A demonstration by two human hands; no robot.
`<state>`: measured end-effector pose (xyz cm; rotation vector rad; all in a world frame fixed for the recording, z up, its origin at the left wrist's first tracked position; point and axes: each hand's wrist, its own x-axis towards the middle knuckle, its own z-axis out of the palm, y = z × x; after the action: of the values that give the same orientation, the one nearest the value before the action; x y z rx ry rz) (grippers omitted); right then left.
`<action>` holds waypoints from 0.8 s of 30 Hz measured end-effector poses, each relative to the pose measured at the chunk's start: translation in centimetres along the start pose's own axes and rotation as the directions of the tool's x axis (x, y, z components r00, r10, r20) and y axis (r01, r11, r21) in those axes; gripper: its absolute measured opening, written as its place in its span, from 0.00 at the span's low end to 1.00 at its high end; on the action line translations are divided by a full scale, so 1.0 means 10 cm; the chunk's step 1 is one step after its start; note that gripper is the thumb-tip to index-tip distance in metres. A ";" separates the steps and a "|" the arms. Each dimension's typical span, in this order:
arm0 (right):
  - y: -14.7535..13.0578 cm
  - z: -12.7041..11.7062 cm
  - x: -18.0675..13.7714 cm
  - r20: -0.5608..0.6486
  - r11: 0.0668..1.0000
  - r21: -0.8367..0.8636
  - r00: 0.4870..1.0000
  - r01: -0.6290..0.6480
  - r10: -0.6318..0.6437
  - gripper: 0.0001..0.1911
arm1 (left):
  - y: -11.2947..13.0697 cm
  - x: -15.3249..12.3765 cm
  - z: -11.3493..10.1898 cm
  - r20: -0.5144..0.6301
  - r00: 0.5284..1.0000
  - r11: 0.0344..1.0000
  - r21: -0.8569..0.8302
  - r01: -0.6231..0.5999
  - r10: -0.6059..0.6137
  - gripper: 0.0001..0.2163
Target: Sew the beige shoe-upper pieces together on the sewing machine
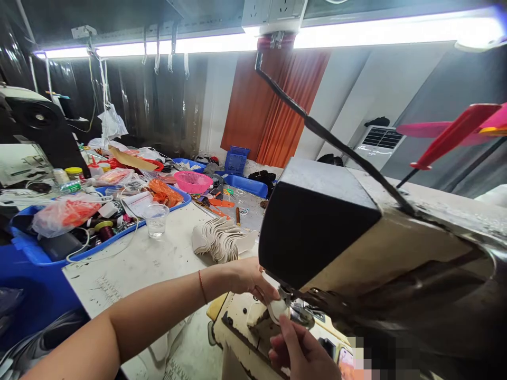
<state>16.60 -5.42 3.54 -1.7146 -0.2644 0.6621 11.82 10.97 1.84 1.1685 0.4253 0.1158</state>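
Two hands: both at the needle area of the sewing machine (356, 248), pinching one small pale piece (277, 309) between them.
Left hand (249, 279): fingers closed on the far edge of the piece, wrist crossing in from the left, red thread band on it.
Right hand (301, 351): comes up from below, thumb and fingers closed on the near edge.
Piece: sits on the machine bed under the presser foot (291, 303); whether the foot is down on it cannot be told.
Doing it well: judged, the grip wants to stay flat and light, fingertips kept to either side of the needle line, edge fed straight.
Stack (222, 240): fanned pale pieces on the table (130, 264), near the left hand.
Cup (156, 219): clear plastic, upright, further out on the table.
Tray (27, 248): blue, heaped with bags, spools and cords, at the table's left edge.
In the way: the dark machine head hides most of the needle; a black strap (317, 129) slants overhead.
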 end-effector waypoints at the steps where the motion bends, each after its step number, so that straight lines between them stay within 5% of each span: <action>1: 0.00 0.00 0.00 -0.004 1.000 -0.014 1.000 0.013 -0.013 0.16 | 0.00 0.00 0.00 -0.012 1.000 1.000 -0.011 -0.013 0.013 0.16; 7: -0.01 -0.02 0.01 0.011 0.988 -0.093 0.992 0.125 -0.124 0.15 | 0.02 -0.05 0.03 -0.033 0.999 1.000 -0.001 -0.025 0.024 0.15; 24: 0.11 -0.07 0.07 0.112 0.977 -0.081 0.976 0.198 -0.189 0.19 | 0.08 -0.12 0.02 -0.073 0.997 0.992 0.123 0.018 -0.009 0.11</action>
<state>17.39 -5.90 2.40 -1.7177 -0.5362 0.6029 10.89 10.72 2.95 1.2861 0.5099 0.1211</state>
